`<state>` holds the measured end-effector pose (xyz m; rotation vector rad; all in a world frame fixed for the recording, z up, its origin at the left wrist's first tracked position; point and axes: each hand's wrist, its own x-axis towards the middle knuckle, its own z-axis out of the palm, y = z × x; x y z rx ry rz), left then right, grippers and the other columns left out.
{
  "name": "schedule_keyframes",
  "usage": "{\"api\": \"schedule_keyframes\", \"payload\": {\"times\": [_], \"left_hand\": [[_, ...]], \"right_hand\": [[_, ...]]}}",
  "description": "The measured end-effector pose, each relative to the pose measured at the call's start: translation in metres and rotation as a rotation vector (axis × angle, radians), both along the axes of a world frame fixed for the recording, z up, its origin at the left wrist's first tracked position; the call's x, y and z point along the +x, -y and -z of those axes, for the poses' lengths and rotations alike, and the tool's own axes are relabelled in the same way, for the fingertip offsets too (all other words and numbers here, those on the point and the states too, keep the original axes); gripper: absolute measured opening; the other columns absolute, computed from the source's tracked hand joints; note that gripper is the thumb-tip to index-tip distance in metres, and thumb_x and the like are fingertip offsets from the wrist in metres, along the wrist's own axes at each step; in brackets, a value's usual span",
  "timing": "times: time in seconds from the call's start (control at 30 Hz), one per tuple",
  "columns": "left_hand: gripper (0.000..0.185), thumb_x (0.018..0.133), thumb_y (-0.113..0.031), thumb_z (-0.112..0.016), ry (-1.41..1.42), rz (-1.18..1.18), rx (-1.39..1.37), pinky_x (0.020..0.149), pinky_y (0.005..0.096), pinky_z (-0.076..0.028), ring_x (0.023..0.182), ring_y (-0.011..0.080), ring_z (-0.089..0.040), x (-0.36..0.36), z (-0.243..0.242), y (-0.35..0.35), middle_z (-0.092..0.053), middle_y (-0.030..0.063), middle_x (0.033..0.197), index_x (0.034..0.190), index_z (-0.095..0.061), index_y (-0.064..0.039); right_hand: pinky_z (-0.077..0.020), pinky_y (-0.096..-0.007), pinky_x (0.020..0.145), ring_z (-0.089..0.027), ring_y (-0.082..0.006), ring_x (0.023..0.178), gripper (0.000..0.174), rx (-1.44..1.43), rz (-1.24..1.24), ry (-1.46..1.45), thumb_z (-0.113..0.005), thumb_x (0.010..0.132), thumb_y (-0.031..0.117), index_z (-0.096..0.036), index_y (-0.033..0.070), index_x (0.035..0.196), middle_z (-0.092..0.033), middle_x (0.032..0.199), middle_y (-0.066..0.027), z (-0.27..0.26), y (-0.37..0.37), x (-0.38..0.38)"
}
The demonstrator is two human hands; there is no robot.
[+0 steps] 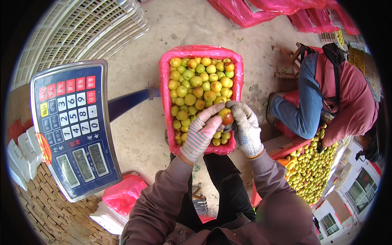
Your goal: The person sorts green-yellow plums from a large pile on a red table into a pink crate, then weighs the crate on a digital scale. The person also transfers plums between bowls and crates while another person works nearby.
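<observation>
Between my two hands is a round fruit [226,116], seemingly a jujube, brown-red below and yellow-green on top. My left hand [200,132], in a pink and green striped glove, has its thumb and fingertips at the fruit's left side. On the other side, my right hand [247,130], in a white knit glove with blue dots and dirty fingertips, pinches the fruit. Both hands are over the near part of a crate lined with pink plastic film [164,101]. Yellow-green fruits [196,81] fill it, several with brown patches. My fingers partly hide those beneath.
A weighing scale's keypad display [72,131] rises at left on a blue post [131,102]. Stacked white plastic crates [101,33] stand behind it. At right, a bent-over person [346,88] reaches into a large heap of fruit [309,168]. Pink-wrapped crates [254,12] lie at the back.
</observation>
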<state>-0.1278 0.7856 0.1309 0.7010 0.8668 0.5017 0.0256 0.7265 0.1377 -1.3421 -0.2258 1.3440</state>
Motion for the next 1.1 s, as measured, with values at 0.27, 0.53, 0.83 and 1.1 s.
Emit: {"api": "schedule_keyframes", "payload": {"times": [0.27,0.53,0.83,1.1], "left_hand": [[0.037,0.106,-0.008,-0.053,-0.022,0.045,-0.001,0.085,0.0249,-0.053,0.089,0.0080,-0.060,0.004,-0.001,0.004,-0.066,0.0028,0.111,0.142,-0.059,-0.002],[0.045,0.101,-0.005,-0.060,-0.203,0.223,-0.059,0.088,0.0251,-0.053,0.097,0.0089,-0.062,-0.028,-0.001,0.045,-0.066,0.0032,0.117,0.145,-0.055,-0.002],[0.041,0.092,0.000,-0.060,-0.039,0.633,-0.181,0.092,0.0270,-0.051,0.105,0.0133,-0.061,-0.067,-0.060,0.106,-0.063,0.0070,0.119,0.133,-0.055,0.002],[0.041,0.091,-0.014,-0.076,-0.007,1.063,-0.195,0.099,0.0309,-0.050,0.108,0.0154,-0.063,-0.083,-0.123,0.166,-0.065,0.0062,0.117,0.126,-0.060,-0.001]], "right_hand": [[-0.0563,-0.0254,0.081,-0.066,-0.0097,0.091,0.032,-0.026,0.015,-0.003,-0.059,0.107,0.025,-0.066,0.000,0.126,-0.071,0.108,-0.0046,0.002,0.013,0.002],[-0.0576,-0.0237,0.074,-0.066,-0.0075,0.086,0.025,-0.137,0.015,0.019,-0.056,0.108,0.019,-0.066,0.004,0.125,-0.070,0.102,-0.0019,-0.006,0.063,-0.037],[-0.0577,-0.0312,0.083,-0.071,-0.0158,0.088,0.032,-0.074,0.022,0.401,-0.060,0.100,0.008,-0.062,0.003,0.132,-0.070,0.100,-0.0089,-0.077,0.192,-0.106],[-0.0534,-0.0428,0.098,-0.066,-0.0349,0.113,0.055,-0.245,0.219,0.527,-0.077,0.084,0.019,-0.059,0.011,0.135,-0.065,0.123,-0.0172,-0.158,0.297,-0.183]]}}
